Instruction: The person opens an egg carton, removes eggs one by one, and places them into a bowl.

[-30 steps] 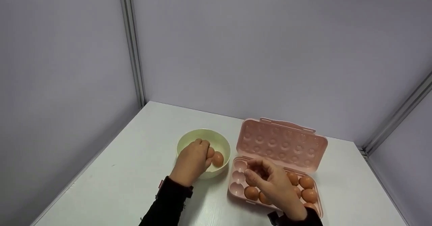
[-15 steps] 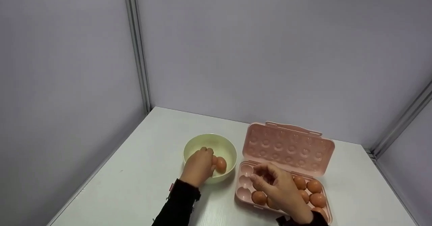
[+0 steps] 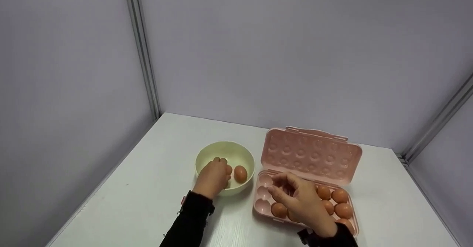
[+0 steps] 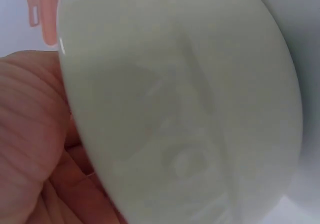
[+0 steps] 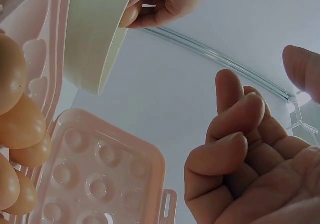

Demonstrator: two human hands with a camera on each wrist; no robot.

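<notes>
No writing or label can be read on anything here; the only mark is a small red tag at the left cuff (image 3: 183, 201), too small to make out. On the white worktop (image 3: 147, 180) stands a pale bowl (image 3: 207, 154) with one brown egg (image 3: 240, 173) lying free in it. The left hand (image 3: 213, 176) reaches over the bowl's near rim, fingers curled down inside; something egg-coloured shows at its fingertips just beside the free egg, possibly a second egg, but the view is too poor to be sure. To the right, just beside the bowl, is a pink tray (image 3: 261, 207) with its lid (image 3: 310, 154) tipped up behind. The tray's left cups are bare; brown eggs (image 3: 339, 196) fill the right part. The right hand (image 3: 300, 201) hovers over the tray, fingers loosely curled, holding nothing.
</notes>
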